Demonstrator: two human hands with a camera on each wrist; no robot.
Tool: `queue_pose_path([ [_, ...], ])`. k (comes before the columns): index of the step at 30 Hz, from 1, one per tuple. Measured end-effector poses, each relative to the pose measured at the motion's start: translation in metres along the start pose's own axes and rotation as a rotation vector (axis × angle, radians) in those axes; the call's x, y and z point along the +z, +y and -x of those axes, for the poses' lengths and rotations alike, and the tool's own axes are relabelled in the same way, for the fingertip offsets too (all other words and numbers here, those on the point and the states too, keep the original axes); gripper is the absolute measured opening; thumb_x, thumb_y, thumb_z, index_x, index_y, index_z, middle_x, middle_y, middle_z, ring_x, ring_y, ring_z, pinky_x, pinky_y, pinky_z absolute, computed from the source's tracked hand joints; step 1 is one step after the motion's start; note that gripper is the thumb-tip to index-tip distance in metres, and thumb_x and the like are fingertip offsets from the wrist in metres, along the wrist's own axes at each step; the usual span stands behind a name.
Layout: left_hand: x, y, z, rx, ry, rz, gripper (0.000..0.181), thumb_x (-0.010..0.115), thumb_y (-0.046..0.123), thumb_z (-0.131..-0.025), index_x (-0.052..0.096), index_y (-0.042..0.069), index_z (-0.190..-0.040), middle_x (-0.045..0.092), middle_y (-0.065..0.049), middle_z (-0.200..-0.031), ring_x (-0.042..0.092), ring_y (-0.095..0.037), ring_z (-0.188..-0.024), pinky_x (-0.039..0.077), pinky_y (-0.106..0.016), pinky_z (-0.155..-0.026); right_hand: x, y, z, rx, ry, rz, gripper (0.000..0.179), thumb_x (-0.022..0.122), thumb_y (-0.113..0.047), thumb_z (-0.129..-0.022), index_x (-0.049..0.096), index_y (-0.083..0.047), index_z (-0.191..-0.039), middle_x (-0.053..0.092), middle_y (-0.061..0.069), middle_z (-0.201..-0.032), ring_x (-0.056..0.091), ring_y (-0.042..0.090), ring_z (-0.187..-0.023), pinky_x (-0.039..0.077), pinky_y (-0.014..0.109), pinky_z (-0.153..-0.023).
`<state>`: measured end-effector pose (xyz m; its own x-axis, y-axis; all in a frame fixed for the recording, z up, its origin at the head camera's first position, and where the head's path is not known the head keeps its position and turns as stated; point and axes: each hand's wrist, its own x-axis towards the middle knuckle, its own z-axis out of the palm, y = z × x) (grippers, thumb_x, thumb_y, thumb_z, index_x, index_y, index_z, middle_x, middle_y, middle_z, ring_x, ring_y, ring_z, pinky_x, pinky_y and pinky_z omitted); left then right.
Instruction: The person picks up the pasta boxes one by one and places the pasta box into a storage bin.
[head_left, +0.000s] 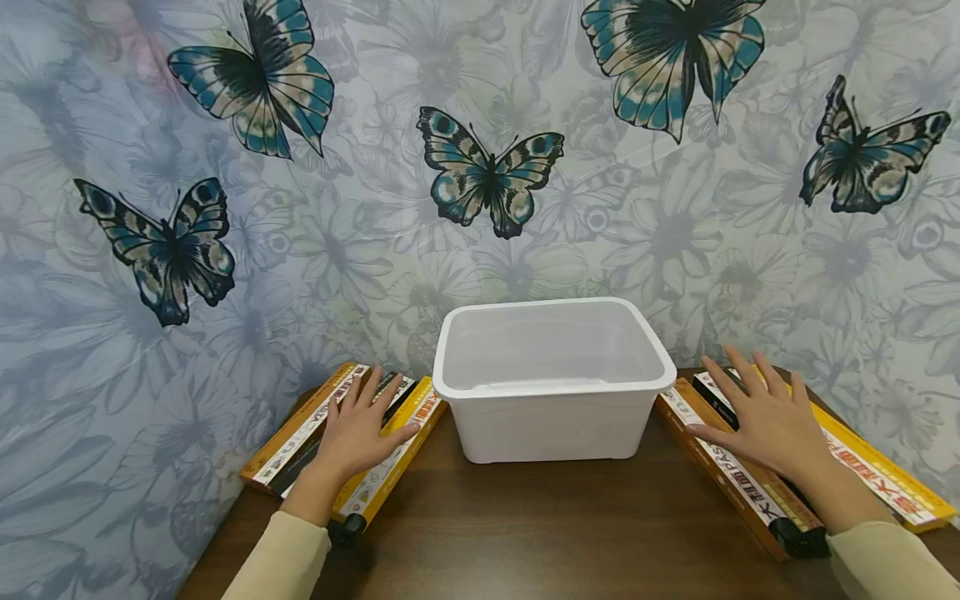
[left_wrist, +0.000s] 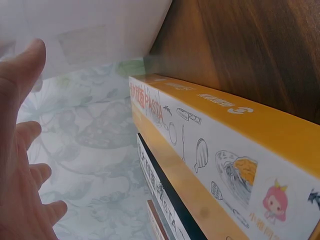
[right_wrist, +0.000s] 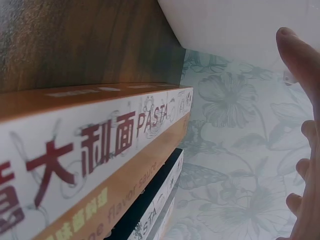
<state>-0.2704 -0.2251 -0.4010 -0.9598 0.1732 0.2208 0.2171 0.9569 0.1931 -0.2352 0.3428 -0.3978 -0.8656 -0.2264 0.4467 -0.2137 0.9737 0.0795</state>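
Note:
My left hand hovers over pasta boxes at the left, its fingers spread and straight. Beneath it lie a yellow pasta box, a black one and a brown one, side by side. On the other side, my right hand is held likewise above a brown pasta box, a black one and a yellow one. Both wrist views show a gap between the fingers and the boxes. Between the two groups stands a white plastic bin, with nothing visible inside.
The boxes and bin rest on a dark brown wooden table. Behind it hangs a pale floral backdrop printed with several teal butterflies. Small black objects show at the wrists, by the near ends of the boxes.

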Motion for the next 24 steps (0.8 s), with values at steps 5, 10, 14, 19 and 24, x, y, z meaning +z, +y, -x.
queue_pose_path([
  [5, 0.000, 0.001, 0.000, 0.004, 0.002, 0.005, 0.084, 0.061, 0.062, -0.090, 0.030, 0.024, -0.158, 0.012, -0.014, -0.169, 0.010, -0.047, -0.153, 0.005, -0.077, -0.114, 0.001, 0.001, 0.002, 0.010, 0.010, -0.011, 0.110, 0.068, -0.073, -0.075, 0.019, -0.026, -0.161, 0.017, 0.015, -0.167, 0.027, 0.051, -0.141, 0.018, 0.080, -0.102],
  [10, 0.000, 0.002, -0.001, 0.001, -0.001, 0.004, 0.085, 0.060, 0.062, -0.090, 0.028, 0.025, -0.159, 0.011, -0.014, -0.169, 0.009, -0.046, -0.153, 0.004, -0.077, -0.114, 0.003, 0.004, 0.006, 0.015, 0.026, -0.022, 0.109, 0.070, -0.072, -0.075, 0.020, -0.027, -0.161, 0.018, 0.014, -0.167, 0.030, 0.052, -0.138, 0.020, 0.079, -0.101],
  [14, 0.001, 0.003, -0.001, 0.005, 0.013, 0.008, 0.084, 0.060, 0.061, -0.091, 0.026, 0.025, -0.159, 0.012, -0.015, -0.169, 0.010, -0.046, -0.153, 0.004, -0.078, -0.113, 0.003, 0.008, 0.010, 0.016, 0.045, -0.019, 0.110, 0.071, -0.071, -0.074, 0.021, -0.026, -0.161, 0.028, 0.019, -0.161, 0.034, 0.050, -0.135, 0.026, 0.076, -0.100],
  [19, 0.005, 0.006, -0.003, 0.008, 0.042, 0.040, 0.085, 0.058, 0.063, -0.091, 0.023, 0.027, -0.160, 0.013, -0.014, -0.168, 0.016, -0.047, -0.152, 0.008, -0.078, -0.113, 0.002, 0.016, 0.017, 0.042, 0.051, -0.030, 0.110, 0.072, -0.070, -0.073, 0.024, -0.022, -0.160, 0.038, 0.025, -0.152, 0.039, 0.050, -0.131, 0.035, 0.074, -0.091],
  [24, 0.005, 0.013, -0.006, 0.010, 0.069, 0.195, 0.084, 0.055, 0.063, -0.093, 0.019, 0.028, -0.161, 0.018, -0.014, -0.167, 0.024, -0.047, -0.149, 0.017, -0.076, -0.113, 0.002, 0.027, 0.026, 0.113, -0.009, -0.122, 0.106, 0.072, -0.064, -0.079, 0.023, -0.014, -0.160, 0.030, 0.031, -0.155, 0.038, 0.058, -0.125, 0.033, 0.077, -0.090],
])
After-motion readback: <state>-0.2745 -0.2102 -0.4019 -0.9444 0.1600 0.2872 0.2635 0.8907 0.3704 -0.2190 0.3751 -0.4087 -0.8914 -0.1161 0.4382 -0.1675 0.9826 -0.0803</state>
